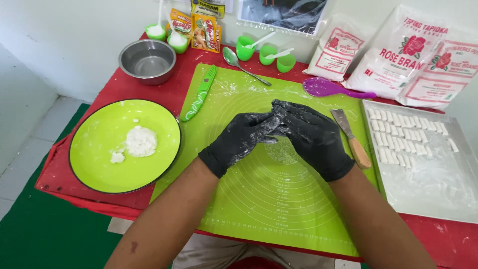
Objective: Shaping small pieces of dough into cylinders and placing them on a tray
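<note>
Hands pressed together over green mat: left hand, right hand, fingers curled, contents hidden.

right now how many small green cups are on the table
5. Two at the back left beside the seasoning packets, three at the back middle behind the green mat. Others could be hidden.

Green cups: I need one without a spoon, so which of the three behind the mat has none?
The right-hand green cup, nearest the flour bags; the other two hold white spoons.
</note>
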